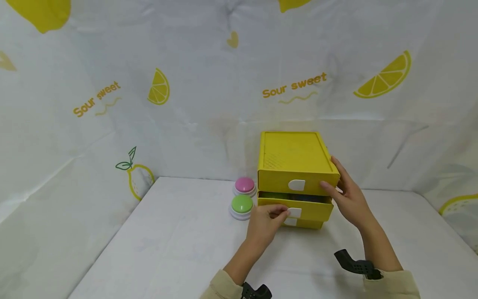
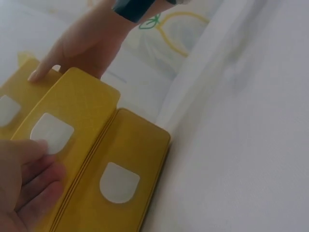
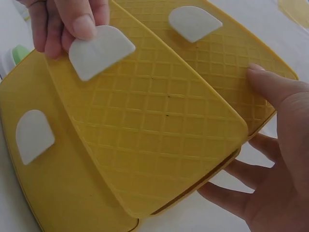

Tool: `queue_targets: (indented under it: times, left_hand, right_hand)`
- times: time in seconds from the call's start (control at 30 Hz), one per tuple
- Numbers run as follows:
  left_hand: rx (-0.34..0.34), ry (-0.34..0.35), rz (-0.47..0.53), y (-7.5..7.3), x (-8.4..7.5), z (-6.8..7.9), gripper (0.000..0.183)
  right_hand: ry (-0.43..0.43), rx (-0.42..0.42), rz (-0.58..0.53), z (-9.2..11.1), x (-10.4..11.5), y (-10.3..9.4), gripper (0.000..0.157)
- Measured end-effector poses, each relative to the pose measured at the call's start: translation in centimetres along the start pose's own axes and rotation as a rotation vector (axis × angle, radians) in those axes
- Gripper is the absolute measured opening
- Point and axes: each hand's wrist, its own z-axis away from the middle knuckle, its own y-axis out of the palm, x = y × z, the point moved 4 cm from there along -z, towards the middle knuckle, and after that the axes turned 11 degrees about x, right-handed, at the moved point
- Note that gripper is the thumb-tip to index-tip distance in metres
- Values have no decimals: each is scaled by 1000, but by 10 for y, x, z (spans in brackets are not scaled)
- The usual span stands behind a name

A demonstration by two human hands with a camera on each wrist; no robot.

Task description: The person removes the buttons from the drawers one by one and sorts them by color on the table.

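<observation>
A small yellow drawer cabinet (image 1: 293, 151) with three stacked drawers stands on the white table. Its middle drawer (image 1: 315, 211) is pulled partway out, showing a dark gap and something green inside along its top. My left hand (image 1: 262, 224) pinches the white pull tab (image 3: 101, 52) of that drawer between thumb and fingers. At the cabinet's right side, my right hand (image 1: 351, 203) holds it steady, thumb on the top drawer's front (image 3: 231, 72) and fingers along the side wall. The bottom drawer (image 2: 128, 150), with its own white tab, sits farther back than the middle one.
Left of the cabinet, a pink push button (image 1: 244, 185) and a green push button (image 1: 242, 204) stand on white bases, close to its side. Behind the table (image 1: 160, 241) hangs a white cloth (image 1: 209, 91) printed with lemons.
</observation>
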Motion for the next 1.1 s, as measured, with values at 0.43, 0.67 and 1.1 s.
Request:
queue_targets:
  times: [0.43, 0.67, 1.1]
  left_hand:
    - [0, 21, 8, 1, -11, 22, 12]
    - [-21, 127, -48, 0, -17, 38, 10]
    - [-30, 205, -22, 2, -19, 50, 8]
  right_hand:
    - [13, 75, 28, 8, 6, -6, 71]
    - [16, 91, 15, 15, 11, 0, 72]
    - [70, 69, -7, 28, 9, 3, 64]
